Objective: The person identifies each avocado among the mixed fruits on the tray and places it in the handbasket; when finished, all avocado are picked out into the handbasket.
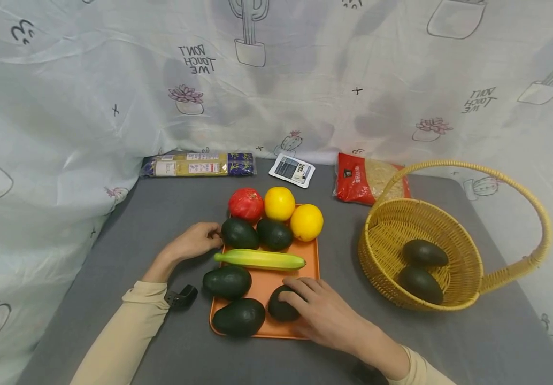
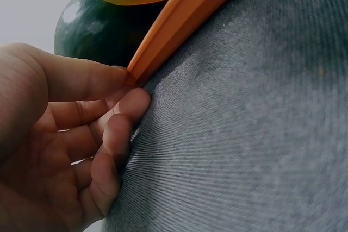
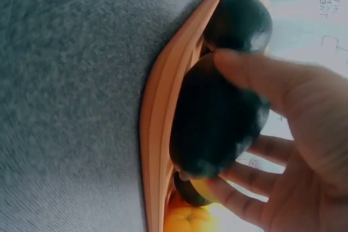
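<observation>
An orange tray (image 1: pixel 311 259) holds several dark green avocados, a yellow-green banana (image 1: pixel 259 260), a red round fruit (image 1: pixel 246 205) and two yellow-orange oranges (image 1: pixel 279 203). At the tray's left side my left hand (image 1: pixel 196 240) pinches the rim between thumb and fingertip, as the left wrist view shows, beside an avocado (image 1: pixel 240 233). My right hand (image 1: pixel 327 315) holds an avocado (image 3: pixel 215 118) at the tray's near right corner, thumb on one side and fingers on the other. Two more avocados (image 1: pixel 227 282) lie at the near left.
A yellow wicker basket (image 1: pixel 377 272) with a tall handle stands at the right, two avocados (image 1: pixel 424 253) inside. Along the back lie a noodle packet (image 1: pixel 199 164), a white flat pack (image 1: pixel 292 170) and a red bag (image 1: pixel 353 179). A printed curtain hangs behind the grey table.
</observation>
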A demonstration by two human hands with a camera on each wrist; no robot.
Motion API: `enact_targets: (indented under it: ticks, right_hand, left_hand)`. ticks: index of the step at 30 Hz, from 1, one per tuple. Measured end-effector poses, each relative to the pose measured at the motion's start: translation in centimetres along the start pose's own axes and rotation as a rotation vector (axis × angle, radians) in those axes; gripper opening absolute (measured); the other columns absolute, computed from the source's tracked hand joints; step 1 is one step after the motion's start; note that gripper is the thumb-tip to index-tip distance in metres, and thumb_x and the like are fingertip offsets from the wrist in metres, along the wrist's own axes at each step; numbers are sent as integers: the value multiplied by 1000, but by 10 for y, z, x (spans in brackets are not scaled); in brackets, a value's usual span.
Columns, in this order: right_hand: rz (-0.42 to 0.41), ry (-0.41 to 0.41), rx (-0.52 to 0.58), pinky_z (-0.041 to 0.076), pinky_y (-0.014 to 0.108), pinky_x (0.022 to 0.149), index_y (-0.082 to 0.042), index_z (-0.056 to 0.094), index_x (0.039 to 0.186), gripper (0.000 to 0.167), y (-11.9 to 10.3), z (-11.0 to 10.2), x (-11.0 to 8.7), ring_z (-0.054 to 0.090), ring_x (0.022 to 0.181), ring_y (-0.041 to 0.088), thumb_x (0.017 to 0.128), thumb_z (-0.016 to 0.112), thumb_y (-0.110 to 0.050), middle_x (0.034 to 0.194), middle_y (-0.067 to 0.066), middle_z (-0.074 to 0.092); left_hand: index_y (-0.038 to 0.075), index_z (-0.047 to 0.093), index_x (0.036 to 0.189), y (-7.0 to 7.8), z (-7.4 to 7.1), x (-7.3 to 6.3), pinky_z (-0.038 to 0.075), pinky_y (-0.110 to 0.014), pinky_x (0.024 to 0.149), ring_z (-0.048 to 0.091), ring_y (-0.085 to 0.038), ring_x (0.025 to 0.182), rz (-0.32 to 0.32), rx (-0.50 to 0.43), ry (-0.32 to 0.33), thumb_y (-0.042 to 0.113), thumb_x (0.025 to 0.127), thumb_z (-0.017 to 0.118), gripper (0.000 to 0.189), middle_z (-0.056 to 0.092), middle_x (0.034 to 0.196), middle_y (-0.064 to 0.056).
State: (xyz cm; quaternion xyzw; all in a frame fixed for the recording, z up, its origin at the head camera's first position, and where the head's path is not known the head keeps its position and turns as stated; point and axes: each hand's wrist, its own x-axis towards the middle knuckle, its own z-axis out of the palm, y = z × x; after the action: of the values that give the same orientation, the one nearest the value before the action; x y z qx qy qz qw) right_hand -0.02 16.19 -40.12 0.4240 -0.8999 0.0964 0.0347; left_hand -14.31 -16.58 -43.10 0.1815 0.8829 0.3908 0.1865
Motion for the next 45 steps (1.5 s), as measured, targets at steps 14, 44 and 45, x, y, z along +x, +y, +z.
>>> enact_targets:
  ticks: [14,44,45]
  right_hand:
    - [285,299,74,53,39,81,-22,53,138,78,34,-54,-38,58,103,16,68,85,-29,126,4,55]
    - [704,-39,-22,47,61,80,-6,57,131,57,115,-72,-96,64,99,48,81,75,-28,118,25,64]
    - [709,-51,-18,47,61,81,-6,57,131,57,116,-71,-97,63,100,48,82,75,-29,118,25,64]
  left_hand:
    - [2,66,97,-3,0,1,42,-29,67,52,-14,70,17,-7,2,9,89,57,14,67,84,-9]
    - [3,66,95,-2,0,1,42,-28,67,53,-14,70,2,-4,7,10,88,58,13,66,82,-8]
    - [3,66,94,-2,0,1,42,-28,67,52,-14,70,3,-5,9,10,88,58,12,66,82,-8]
